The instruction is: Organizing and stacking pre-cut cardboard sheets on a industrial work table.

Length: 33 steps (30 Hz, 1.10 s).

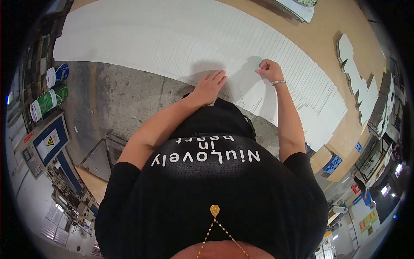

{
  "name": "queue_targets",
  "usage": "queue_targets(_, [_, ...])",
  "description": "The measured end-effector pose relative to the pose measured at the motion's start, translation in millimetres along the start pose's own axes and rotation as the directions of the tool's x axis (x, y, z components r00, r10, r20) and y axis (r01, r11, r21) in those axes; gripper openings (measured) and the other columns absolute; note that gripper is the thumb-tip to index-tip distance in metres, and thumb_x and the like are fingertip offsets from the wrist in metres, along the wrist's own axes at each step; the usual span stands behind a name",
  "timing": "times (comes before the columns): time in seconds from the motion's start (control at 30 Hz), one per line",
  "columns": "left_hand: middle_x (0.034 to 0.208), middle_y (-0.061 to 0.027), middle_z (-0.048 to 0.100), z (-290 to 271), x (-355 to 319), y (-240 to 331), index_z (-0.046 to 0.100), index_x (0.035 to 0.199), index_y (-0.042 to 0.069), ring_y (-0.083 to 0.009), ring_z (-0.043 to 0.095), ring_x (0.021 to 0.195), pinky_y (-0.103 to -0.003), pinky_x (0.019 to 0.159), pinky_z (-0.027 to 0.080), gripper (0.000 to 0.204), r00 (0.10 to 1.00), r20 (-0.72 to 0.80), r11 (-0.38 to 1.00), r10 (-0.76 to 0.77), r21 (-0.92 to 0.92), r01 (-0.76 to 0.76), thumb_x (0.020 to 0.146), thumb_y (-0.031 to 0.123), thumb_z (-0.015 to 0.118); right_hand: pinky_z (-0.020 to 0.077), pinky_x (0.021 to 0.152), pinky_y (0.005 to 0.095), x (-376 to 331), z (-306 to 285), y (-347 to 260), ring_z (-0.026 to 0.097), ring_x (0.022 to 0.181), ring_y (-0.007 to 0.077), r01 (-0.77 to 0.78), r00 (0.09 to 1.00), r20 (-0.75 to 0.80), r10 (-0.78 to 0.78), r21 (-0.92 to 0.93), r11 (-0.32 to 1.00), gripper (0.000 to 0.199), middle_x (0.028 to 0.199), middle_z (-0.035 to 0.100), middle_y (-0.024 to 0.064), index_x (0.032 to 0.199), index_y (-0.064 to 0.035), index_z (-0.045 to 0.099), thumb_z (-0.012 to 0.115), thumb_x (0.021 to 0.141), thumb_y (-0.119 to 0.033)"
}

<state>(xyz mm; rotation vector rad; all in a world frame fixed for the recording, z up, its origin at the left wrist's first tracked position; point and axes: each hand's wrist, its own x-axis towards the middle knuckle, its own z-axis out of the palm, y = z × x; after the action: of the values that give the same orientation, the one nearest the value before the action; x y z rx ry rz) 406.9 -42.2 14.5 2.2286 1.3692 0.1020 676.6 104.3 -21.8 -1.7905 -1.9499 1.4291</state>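
A large white sheet [142,30] with many fine parallel cut lines spreads over the work surface in front of me. My left hand [210,85] lies on its near edge, fingers stretched out and pointing to the right. Farther right, my right hand [271,71] is just above or against the lined part of the sheet. Its fingers are curled into a pinch; whatever may be between them is too small or hidden. A bracelet [279,82] circles the right wrist. Dark shadows fall on the sheet beside both hands.
Brown board [319,41] lies beneath the sheet. Jagged white cut pieces [355,71] are stacked at right, and another white stack [297,11] lies at the far edge. Concrete floor [125,93], a green roll-shaped container [51,101] and a control panel [51,140] are on the left.
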Motion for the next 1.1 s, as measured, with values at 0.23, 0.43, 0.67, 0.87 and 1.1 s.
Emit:
queue_targets(0.23, [0.143, -0.0102, 0.031, 1.4, 1.6, -0.2, 0.040, 0.132, 0.003, -0.0247, 0.028, 0.134, -0.045, 0.102, 0.035, 0.062, 1.000, 0.002, 0.999, -0.013, 0.036, 0.013, 0.073, 0.011, 0.060, 0.0450, 0.058, 0.0264, 2.1, 1.8, 2.4, 0.053, 0.059, 0.0117, -0.025, 0.999, -0.037, 0.025, -0.009, 1.000, 0.023, 0.062, 0.058, 0.0008, 0.069, -0.0059, 0.061, 0.078, 0.058, -0.017])
queue_targets(0.43, [0.144, -0.0095, 0.029, 0.9, 0.5, 0.3, 0.038, 0.133, 0.002, -0.0250, 0.028, 0.134, -0.045, 0.104, 0.032, 0.064, 1.000, 0.014, 1.000, -0.018, -0.007, 0.018, 0.073, 0.012, 0.061, 0.0465, 0.059, 0.0273, 2.7, 1.1, -4.8, 0.056, 0.060, 0.0129, -0.059, 0.998, -0.034, 0.056, -0.074, 0.996, 0.025, 0.064, 0.060, 0.0021, 0.069, -0.0062, 0.062, 0.079, 0.057, -0.020])
queue_targets(0.67, [0.144, -0.0111, 0.029, 5.4, 1.6, 4.2, 0.035, 0.134, 0.000, -0.0261, 0.029, 0.133, -0.041, 0.105, 0.031, 0.073, 0.988, -0.067, 0.977, 0.142, 0.169, -0.129, 0.069, 0.010, 0.065, 0.0426, 0.056, 0.0248, -2.6, -4.8, 1.3, 0.050, 0.058, 0.0086, 0.091, 0.995, -0.047, -0.091, -0.004, 0.996, 0.024, 0.061, 0.055, -0.0025, 0.067, -0.0048, 0.057, 0.078, 0.060, -0.015])
queue_targets(0.87, [0.143, -0.0086, 0.032, 7.9, 3.7, 7.2, 0.042, 0.130, 0.001, -0.0232, 0.032, 0.131, -0.043, 0.103, 0.031, 0.058, 0.998, 0.008, 0.996, 0.067, 0.065, -0.068, 0.074, 0.011, 0.055, 0.0463, 0.060, 0.0307, -9.1, -24.1, 19.3, 0.056, 0.061, 0.0170, 0.020, 0.996, 0.093, -0.014, -0.062, 0.998, 0.026, 0.066, 0.061, 0.0070, 0.071, -0.0033, 0.059, 0.078, 0.061, -0.019])
queue_targets(1.1, [0.144, -0.0088, 0.031, 9.7, 4.5, 9.3, 0.039, 0.132, 0.000, -0.0231, 0.030, 0.133, -0.043, 0.105, 0.030, 0.063, 0.998, -0.004, 0.997, 0.055, 0.060, -0.055, 0.073, 0.011, 0.059, 0.0480, 0.062, 0.0300, -6.4, -11.6, 1.2, 0.059, 0.063, 0.0180, 0.040, 0.999, 0.005, -0.040, -0.141, 0.989, 0.023, 0.067, 0.062, 0.0065, 0.071, -0.0038, 0.063, 0.077, 0.062, -0.020])
